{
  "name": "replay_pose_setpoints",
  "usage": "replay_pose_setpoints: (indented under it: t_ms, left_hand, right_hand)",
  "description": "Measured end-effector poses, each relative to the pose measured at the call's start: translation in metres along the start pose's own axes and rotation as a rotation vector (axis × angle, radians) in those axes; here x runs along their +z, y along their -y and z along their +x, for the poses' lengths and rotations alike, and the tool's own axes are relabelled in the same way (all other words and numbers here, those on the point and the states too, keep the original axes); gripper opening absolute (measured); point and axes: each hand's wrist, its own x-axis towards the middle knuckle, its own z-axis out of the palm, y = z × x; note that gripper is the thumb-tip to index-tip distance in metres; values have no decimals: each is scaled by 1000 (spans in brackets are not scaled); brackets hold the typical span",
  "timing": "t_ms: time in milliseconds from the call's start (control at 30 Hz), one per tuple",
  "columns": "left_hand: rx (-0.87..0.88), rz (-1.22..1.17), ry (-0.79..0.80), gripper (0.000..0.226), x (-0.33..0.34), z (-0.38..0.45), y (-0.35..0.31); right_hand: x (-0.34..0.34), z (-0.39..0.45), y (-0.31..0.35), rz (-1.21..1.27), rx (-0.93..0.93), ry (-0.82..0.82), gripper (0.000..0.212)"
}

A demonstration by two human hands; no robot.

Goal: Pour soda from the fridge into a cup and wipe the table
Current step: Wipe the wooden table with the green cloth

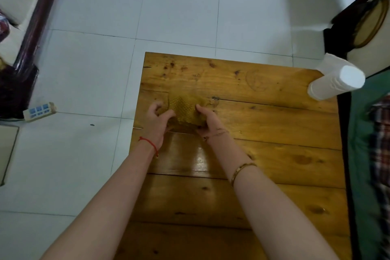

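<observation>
The cloth (pixel 186 110), a yellowish waffle-weave rag, lies bunched on the wooden surface (pixel 274 154), a little in from its left edge and nearer the far edge than the near one. Both hands are on it. The left hand (pixel 157 121) has its fingers curled and pinches the rag's left side; the right hand (pixel 207 120) curls its fingers round the right side, thumb tucked into the folds. So each grip is closed on the cloth, neither spread flat. Held from both ends like that, the rag looks gathered into a pad, which I take as readying it for wiping, or folding it between strokes. A small glinting patch (pixel 214 99) sits just beyond the right hand, touching the rag's far right corner; it may be a wet spot, though I cannot say for sure.

At the far right corner of the surface stands a white cup (pixel 335 83), well apart from the hands, likely kept there out of the wiping path. It seems to be capped or its top is washed out by light, so I cannot tell what is in it. No soda bottle shows.

On the tiled floor (pixel 168 6) off the left edge lies a power strip (pixel 39 111).
</observation>
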Motion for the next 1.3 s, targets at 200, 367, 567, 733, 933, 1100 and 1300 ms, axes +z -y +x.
replay_pose_setpoints:
  t_ms: [200, 367, 567, 733, 933, 1100, 1300]
  left_hand:
    - [183, 302, 211, 68, 15, -37, 42]
    - [247, 502, 220, 52, 35, -77, 84]
    - [436, 766, 163, 44, 49, -140, 132]
    - [531, 917, 128, 45, 56, -181, 169]
    - [533, 986, 108, 42, 64, -209, 204]
    - [519, 1037, 124, 45, 65, -233, 220]
    - [548, 1091, 68, 49, 58, -234, 234]
  right_hand:
    - [-77, -32, -1, 45, -93, -129, 51]
    - [-144, -60, 1, 115, -183, -179, 35]
    - [-232, -86, -12, 121, -214, -249, 67]
    - [-297, -116, -21, 77, -303, -292, 55]
    - [-333, -136, -37, 36, -248, -234, 64]
    - [-328, -135, -60, -16, -234, -180, 57]
    - [-346, -118, -83, -411, -374, -392, 56]
